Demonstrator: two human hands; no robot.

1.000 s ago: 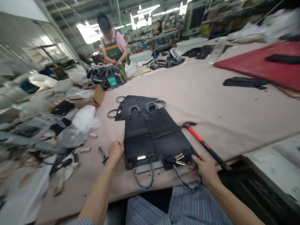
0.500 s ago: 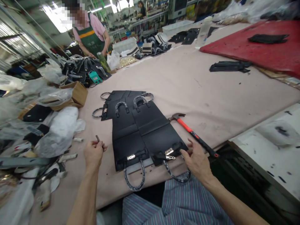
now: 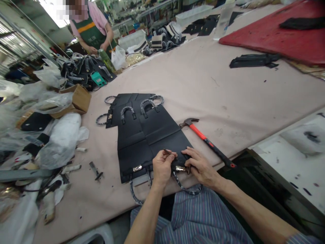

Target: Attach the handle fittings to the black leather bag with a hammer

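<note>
My left hand [image 3: 162,166] is closed on a short, thin metal punch [image 3: 166,151], over the near edge of a black bag panel [image 3: 165,125]. My right hand [image 3: 201,167] is curled at the panel's near right corner, its fingers pinching a black strap by the gold clasp [image 3: 180,168]; the fingers partly hide the strap. A wrapped handle [image 3: 186,189] loops over the table edge below. On the adjoining black panel [image 3: 134,157] is another gold clasp [image 3: 137,167]. A claw hammer [image 3: 207,140] with a red and black handle lies just right of the panels.
A small metal tool [image 3: 96,172] lies on the cloth-covered table [image 3: 198,88] to the left. Plastic bags [image 3: 61,142] and a cardboard box [image 3: 80,98] crowd the left side. A red board [image 3: 276,40] is at back right. Another person [image 3: 92,30] stands across the table.
My left hand has moved right with the punch, from beside the panels to the clasp by my right hand. My right fingers have closed in at the strap. The view has tilted down slightly.
</note>
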